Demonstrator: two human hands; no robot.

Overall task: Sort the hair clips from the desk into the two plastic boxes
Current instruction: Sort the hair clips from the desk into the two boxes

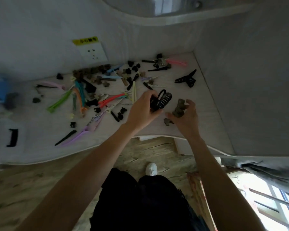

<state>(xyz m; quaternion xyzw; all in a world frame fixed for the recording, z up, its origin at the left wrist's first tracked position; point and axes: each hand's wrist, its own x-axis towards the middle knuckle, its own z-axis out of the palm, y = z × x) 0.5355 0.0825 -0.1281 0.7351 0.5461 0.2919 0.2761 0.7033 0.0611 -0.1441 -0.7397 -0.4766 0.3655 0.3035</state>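
A: Fingers (153, 95) of left hand (141, 110) curled round a big black claw clip (162, 100); teeth stick out past the fingertips, twd the right hand. Long axis runs roughly away from the wrist, tilted up-right.

B: And rt?

A: Right hand (187, 116): fingers bent narrow, pinching a brown claw clip (179, 108), thumb low on its near side. Clip looks just lifted or just on the desk (207, 114); can't tell contact. The two held clips are near, not touching.

B: Closest loose one?

A: Small brown clip (167, 121), just beside rt thumb, on its near-left side. Rt hand is nearer to it than left. Farther out, beyond rt fingertips, another black claw clip (187, 78), long axis slanting up-right, well apart from both hands.

B: The rest?

A: Main scatter lies left of and beyond the left knuckles: colourful long clips (77, 97), lots of small dark ones. Left hand nearer all that.

B: Boxes?

A: One clear plastic box (0, 130) far left at desk edge, blurred, w/ a black clip (12, 137) in or on it. 2nd box not made out. Blue object (1, 90) beyond it, too blurred to name.

B: So next move?

A: My guess: both loads must travel left, across the scatter. Left hand has the shorter run; rt would cross over it.
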